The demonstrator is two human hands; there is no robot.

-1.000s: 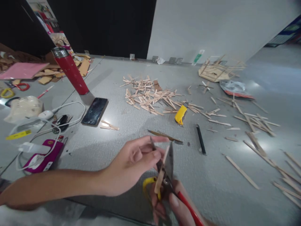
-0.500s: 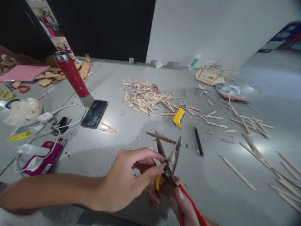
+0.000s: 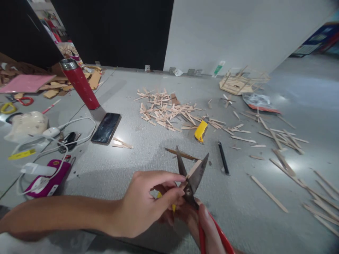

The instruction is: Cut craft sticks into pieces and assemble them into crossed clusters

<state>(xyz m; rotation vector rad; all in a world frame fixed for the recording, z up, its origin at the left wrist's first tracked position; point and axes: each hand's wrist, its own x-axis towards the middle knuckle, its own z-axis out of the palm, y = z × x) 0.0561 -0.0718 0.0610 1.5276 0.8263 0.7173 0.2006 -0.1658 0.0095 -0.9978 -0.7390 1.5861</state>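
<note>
My left hand [image 3: 148,203] is closed in a pinch on a thin wooden stick [image 3: 194,168], whose pale end lies between the scissor blades. My right hand [image 3: 209,229] grips the red handles of a pair of scissors [image 3: 200,176], with their dark blades spread apart and pointing away from me. Something yellow [image 3: 173,207] shows beneath the left fingers; its shape is mostly hidden. Just beyond the blade tips a brown pencil-like stick [image 3: 182,153] lies on the grey table [image 3: 127,187].
A heap of cut wooden pieces [image 3: 164,109] lies ahead, beside a yellow cutter [image 3: 201,130]. A black pen-like tool [image 3: 223,157] and scattered sticks [image 3: 268,193] are rightward. Leftward are a phone [image 3: 106,127], a red bottle [image 3: 81,84] and a purple power bank [image 3: 47,178] with cables.
The scissor blades have spread wider, and more of the wooden stick shows between them. My left hand has shifted slightly; the things on the table stay where they were.
</note>
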